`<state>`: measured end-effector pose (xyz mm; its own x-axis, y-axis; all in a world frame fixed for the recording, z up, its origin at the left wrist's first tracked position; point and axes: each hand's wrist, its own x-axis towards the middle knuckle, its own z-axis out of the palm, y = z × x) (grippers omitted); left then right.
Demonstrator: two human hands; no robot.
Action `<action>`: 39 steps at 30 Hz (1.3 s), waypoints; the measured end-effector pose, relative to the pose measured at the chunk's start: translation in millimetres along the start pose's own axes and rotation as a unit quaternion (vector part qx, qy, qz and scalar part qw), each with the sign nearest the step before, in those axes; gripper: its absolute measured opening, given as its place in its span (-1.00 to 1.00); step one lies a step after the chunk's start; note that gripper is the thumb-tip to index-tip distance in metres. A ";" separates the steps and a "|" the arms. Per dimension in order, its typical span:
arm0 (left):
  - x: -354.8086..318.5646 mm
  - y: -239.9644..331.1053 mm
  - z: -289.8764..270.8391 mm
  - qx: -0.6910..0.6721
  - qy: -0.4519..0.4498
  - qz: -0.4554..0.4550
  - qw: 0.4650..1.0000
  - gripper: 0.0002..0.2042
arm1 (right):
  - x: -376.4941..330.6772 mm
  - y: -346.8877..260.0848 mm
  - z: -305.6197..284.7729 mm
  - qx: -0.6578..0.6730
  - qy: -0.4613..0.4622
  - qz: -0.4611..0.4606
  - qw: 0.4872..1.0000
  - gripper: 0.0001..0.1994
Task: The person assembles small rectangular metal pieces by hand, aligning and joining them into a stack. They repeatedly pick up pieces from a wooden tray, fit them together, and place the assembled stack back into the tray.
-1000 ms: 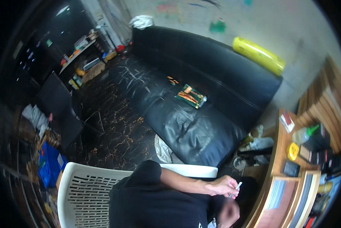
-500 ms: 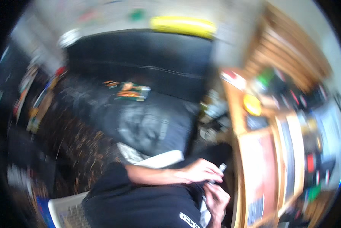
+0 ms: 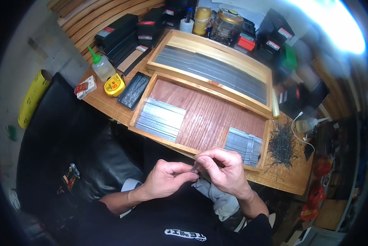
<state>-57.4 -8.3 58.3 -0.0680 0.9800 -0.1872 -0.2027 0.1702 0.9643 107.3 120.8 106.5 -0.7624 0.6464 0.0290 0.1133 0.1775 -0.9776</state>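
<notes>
Maybe a careful handling step, up close.
The left hand (image 3: 167,178) and right hand (image 3: 227,169) pinch 1 tiny gray piece (image 3: 196,167) near the front of the wooden tray (image 3: 204,119). The next move probably needs a soft, steady touch.

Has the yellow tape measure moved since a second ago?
No, not noticeably: the yellow tape measure sits between the green-tipped bottle and the small black tray, as before.

left grip (image 3: 169,179) pinched | right grip (image 3: 226,170) pinched | forearms (image 3: 120,202) angled inward
</notes>
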 end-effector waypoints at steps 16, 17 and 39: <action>108.3 68.3 -151.1 0.315 0.231 0.244 0.887 -0.66 | 267.0 -40.8 -13.7 -0.024 0.111 0.032 0.993 -0.85; 120.7 68.8 -165.1 0.383 0.251 0.267 0.848 -0.61 | 296.0 -27.9 -15.5 0.003 0.134 0.046 0.990 -0.88; 189.9 71.1 -221.7 0.513 0.147 0.338 0.775 -0.17 | 392.2 26.1 14.4 -0.009 0.104 0.177 0.979 -0.80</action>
<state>-301.3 166.9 49.8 -0.0708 0.8406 0.5370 0.8497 -0.2312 0.4739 -198.0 368.4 89.4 -0.5265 0.8070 -0.2676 0.3598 -0.0736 -0.9301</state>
